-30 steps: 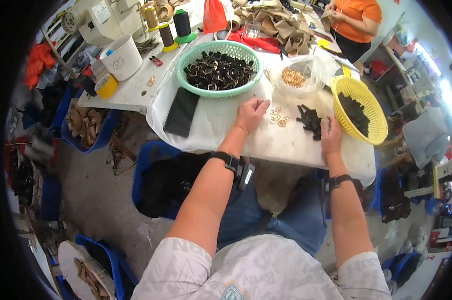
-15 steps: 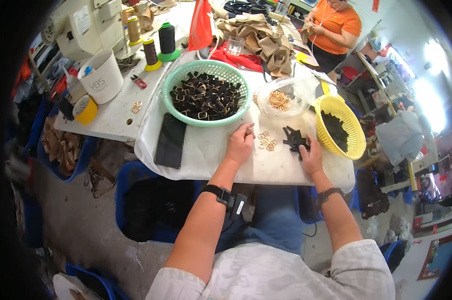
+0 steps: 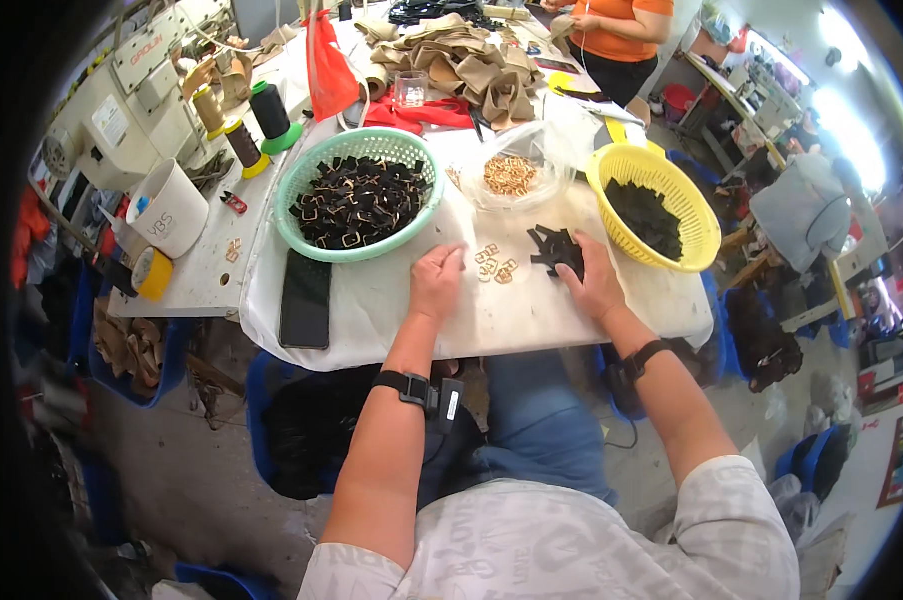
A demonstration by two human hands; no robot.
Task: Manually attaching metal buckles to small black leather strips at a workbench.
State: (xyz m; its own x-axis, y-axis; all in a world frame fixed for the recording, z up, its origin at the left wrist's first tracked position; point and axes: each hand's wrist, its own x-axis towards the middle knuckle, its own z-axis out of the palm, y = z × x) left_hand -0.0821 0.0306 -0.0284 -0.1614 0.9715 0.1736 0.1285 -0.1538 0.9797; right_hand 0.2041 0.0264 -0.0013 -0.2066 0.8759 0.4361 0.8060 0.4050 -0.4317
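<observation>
My left hand [image 3: 435, 284] rests on the white tabletop just below the green basket [image 3: 436, 200]. Its fingers are curled together, and whatever they may hold is hidden. Beside it, to the right, lie several loose gold metal buckles [image 3: 493, 266]. A small heap of short black strips [image 3: 551, 250] is spread to the right of these. My right hand [image 3: 598, 280] lies at the heap's right side, thumb and fingers apart, touching the strips. Black strips with gold buckles fill the green basket. More black pieces [image 3: 643, 218] lie in the yellow basket [image 3: 709, 225].
A clear plastic bag of gold buckles [image 3: 511, 176] stands behind the heap. A black phone [image 3: 304, 300] lies left of my left hand. Thread spools [image 3: 269, 112], a white bin [image 3: 169, 212] and a sewing machine [image 3: 111, 120] stand farther left. Across the table works a person in orange [image 3: 621, 25].
The whole view has shifted, so the table's things sit farther left and higher. My left hand has drawn slightly back toward me. My right hand stays at the black strips.
</observation>
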